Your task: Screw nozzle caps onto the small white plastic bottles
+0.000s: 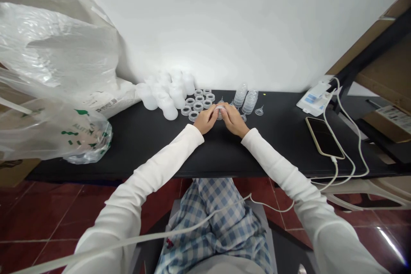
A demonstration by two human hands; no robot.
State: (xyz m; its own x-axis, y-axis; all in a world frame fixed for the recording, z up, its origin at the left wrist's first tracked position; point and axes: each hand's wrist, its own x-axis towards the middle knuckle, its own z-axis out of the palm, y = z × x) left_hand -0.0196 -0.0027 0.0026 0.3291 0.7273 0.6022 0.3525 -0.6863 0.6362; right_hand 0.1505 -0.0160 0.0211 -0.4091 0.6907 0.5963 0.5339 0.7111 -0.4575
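My left hand (205,120) and my right hand (234,120) meet at the middle of the black table (144,137), fingers closed together around a small clear plastic ring piece (220,111). Just behind my left hand lie several white plastic rings (198,103) in rows. Behind those stands a cluster of white plastic bottles (167,90). Behind my right hand lie stacks of clear caps (245,97), and a small clear silicone teat (259,111) sits to the right of the stacks.
Large clear plastic bags (54,94) fill the table's left end. A phone (324,138) with a white cable lies at the right, beside a white power adapter (316,97). A white wall backs the table. A brown shelf frame stands at the far right.
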